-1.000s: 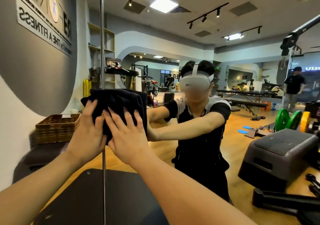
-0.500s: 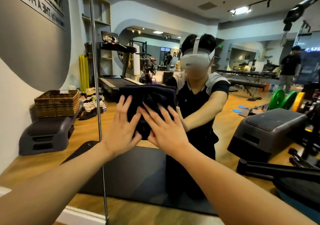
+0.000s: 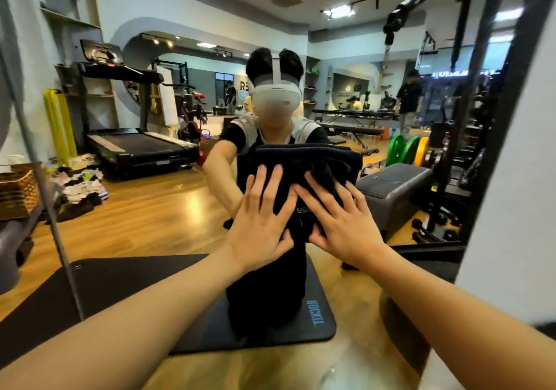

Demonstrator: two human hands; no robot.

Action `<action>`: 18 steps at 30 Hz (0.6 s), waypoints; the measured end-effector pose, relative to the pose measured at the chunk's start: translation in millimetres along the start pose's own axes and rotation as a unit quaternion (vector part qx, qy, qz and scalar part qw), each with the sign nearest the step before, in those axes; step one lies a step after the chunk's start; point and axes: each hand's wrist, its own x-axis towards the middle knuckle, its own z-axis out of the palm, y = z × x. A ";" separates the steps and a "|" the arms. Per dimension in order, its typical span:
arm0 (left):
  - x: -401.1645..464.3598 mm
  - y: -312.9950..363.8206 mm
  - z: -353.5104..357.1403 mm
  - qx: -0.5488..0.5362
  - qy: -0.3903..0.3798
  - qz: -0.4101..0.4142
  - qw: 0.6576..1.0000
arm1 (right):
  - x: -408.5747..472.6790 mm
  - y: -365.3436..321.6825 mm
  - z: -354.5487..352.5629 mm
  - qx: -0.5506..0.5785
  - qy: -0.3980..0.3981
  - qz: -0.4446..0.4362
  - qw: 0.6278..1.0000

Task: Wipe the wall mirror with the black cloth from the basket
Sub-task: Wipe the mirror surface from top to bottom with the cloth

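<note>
A folded black cloth [image 3: 313, 167] lies flat against the wall mirror [image 3: 168, 209], at chest height in the middle of the view. My left hand [image 3: 258, 221] presses on its lower left part with straight, spread fingers. My right hand [image 3: 343, 224] presses on its lower right part the same way. Both arms reach forward from the bottom of the frame. The mirror shows a person with a headset pushing the cloth from the other side. A wicker basket [image 3: 18, 191] shows in the mirror at the far left, on a grey step.
A metal seam [image 3: 45, 185] runs down the mirror at the left. At the right the mirror ends beside a white wall [image 3: 508, 209]. Reflected are a black floor mat [image 3: 144, 281], a treadmill [image 3: 129, 143], a grey step platform [image 3: 394, 185], weight plates and other people at the back.
Both hands have slid the cloth to the right along the mirror, away from the seam and past the middle. The view has turned right with them; the basket is now at the left edge.
</note>
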 end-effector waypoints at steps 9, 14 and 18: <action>86.6 125.9 45.1 -0.004 0.006 0.036 0.999 | -86.7 127.6 -15.4 -0.036 -0.029 0.026 0.999; 121.4 184.9 61.8 -0.017 -0.005 0.047 0.999 | -128.5 175.5 -21.1 -0.039 -0.036 0.063 0.997; 131.9 214.6 75.0 -0.022 -0.006 0.044 0.999 | -151.3 189.6 -17.9 -0.032 -0.038 0.087 0.995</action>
